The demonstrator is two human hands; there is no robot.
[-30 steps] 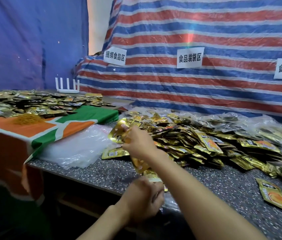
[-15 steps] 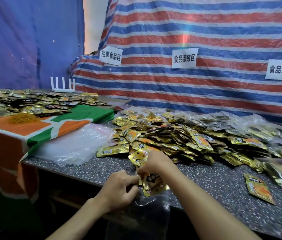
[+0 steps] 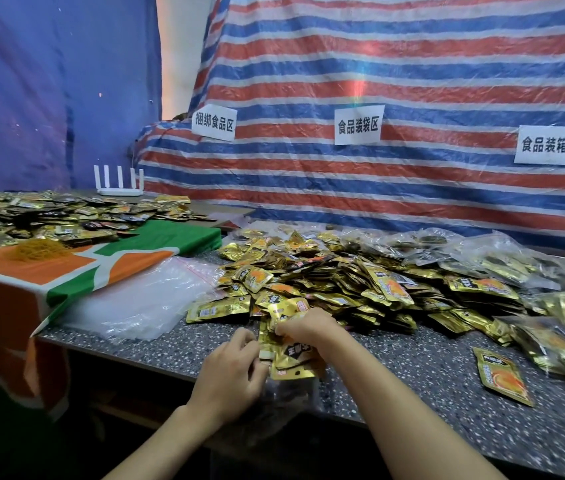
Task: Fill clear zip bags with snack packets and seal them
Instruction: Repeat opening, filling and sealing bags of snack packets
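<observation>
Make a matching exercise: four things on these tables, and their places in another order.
Things
1. heap of yellow rubber bands
2. white router with upright antennas
3. stack of empty clear plastic bags
4. bunch of gold foil snack packets

Places
A. in the right hand, over the clear zip bag in the left hand
B. on the orange-and-green cloth
C. on the speckled counter, beside the cloth
D. far back, before the blue tarp

Pairs: 1-B, 2-D, 3-C, 4-A

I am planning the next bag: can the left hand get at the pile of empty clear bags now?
Probably not yet. Nothing lies between the left hand and the pile of empty bags, but that hand is holding the bag being filled.
</observation>
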